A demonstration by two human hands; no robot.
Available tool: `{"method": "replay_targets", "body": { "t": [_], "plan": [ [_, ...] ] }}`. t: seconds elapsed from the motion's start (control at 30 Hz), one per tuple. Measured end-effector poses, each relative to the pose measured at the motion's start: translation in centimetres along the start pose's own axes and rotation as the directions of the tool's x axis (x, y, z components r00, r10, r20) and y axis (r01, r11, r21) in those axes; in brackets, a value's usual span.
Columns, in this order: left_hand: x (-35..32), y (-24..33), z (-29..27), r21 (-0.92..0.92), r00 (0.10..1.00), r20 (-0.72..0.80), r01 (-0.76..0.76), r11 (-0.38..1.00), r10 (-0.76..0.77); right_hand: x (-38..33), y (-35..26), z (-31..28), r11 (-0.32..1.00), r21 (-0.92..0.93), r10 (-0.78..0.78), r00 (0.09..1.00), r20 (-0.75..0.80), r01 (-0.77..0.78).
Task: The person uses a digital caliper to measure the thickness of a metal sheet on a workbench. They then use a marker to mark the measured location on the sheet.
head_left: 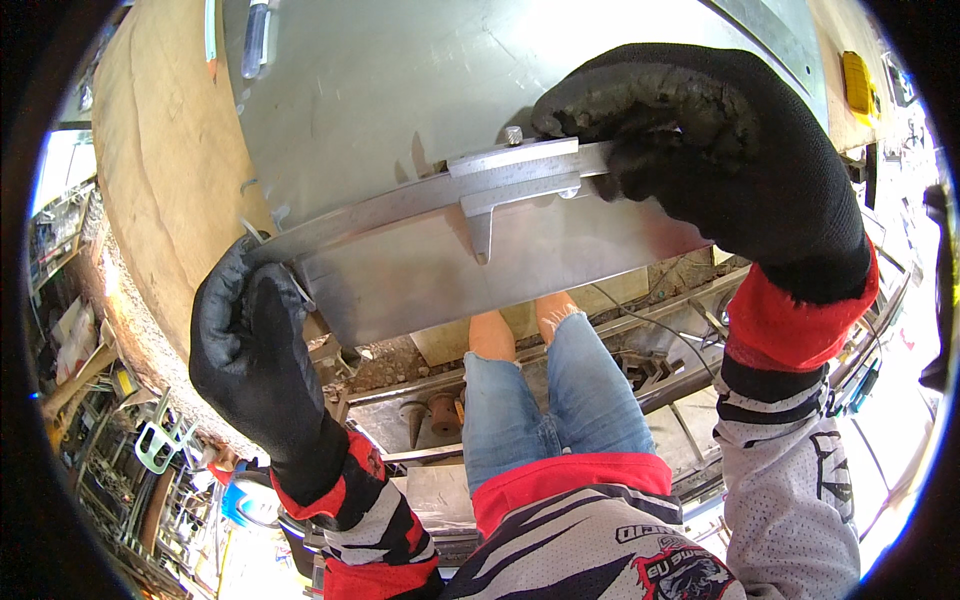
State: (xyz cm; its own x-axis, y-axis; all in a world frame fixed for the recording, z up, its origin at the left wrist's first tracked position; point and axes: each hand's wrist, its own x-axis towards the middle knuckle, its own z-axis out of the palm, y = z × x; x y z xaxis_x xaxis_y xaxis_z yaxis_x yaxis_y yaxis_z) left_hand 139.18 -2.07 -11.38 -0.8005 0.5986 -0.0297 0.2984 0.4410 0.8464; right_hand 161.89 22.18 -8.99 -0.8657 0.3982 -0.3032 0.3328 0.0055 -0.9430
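Note:
A steel vernier caliper (520, 180) lies across the metal sheet, its slider and pointed jaw (482, 235) near the middle of the beam. My left hand (260, 340), in a black glove, is closed round the caliper's left end, where the fixed jaw shows between the fingers. At the other end my gloved right hand (720, 150) is curled over the beam, right of the slider; its fingertips are partly hidden. Below the beam, a shiny strip of sheet metal (430, 275) reaches toward me past the table's edge. Whether the jaws touch the metal cannot be made out.
A large grey metal sheet (400, 90) covers the tabletop, with a wooden board (160, 130) at left. A pencil (210, 40) and a marker (256, 38) lie at the far left. The yellow tool (858, 88) sits far right. Metal frames and scrap surround my legs.

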Motion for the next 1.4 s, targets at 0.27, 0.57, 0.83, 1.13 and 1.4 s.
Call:
{"method": "replay_targets", "body": {
  "t": [0.27,0.57,0.83,1.13,1.4],
  "plan": [
    [0.0,0.3,0.0,-0.017,0.999,0.004,0.043,0.999,-0.043,0.5,-1.1,0.5,0.998,-0.049,0.048,0.998,-0.030,-0.049],
    [0.1,0.3,0.0,-0.055,0.999,0.027,0.032,0.998,-0.030,0.5,-0.2,0.1,0.977,-0.207,0.048,0.998,-0.040,-0.055],
    [0.0,0.5,-0.2,-0.013,0.999,0.031,0.030,0.999,-0.030,0.0,-0.9,-0.1,0.951,-0.129,0.270,0.958,-0.094,-0.280],
    [-0.1,0.3,-0.1,0.029,1.000,0.015,0.011,1.000,-0.012,0.0,0.0,-0.4,0.935,-0.352,0.026,0.997,-0.075,-0.051],
    [0.0,0.1,-0.3,0.084,0.999,0.032,-0.037,0.996,0.035,0.3,0.0,-0.8,0.952,-0.307,0.007,1.000,-0.010,-0.010]
  ]
}}
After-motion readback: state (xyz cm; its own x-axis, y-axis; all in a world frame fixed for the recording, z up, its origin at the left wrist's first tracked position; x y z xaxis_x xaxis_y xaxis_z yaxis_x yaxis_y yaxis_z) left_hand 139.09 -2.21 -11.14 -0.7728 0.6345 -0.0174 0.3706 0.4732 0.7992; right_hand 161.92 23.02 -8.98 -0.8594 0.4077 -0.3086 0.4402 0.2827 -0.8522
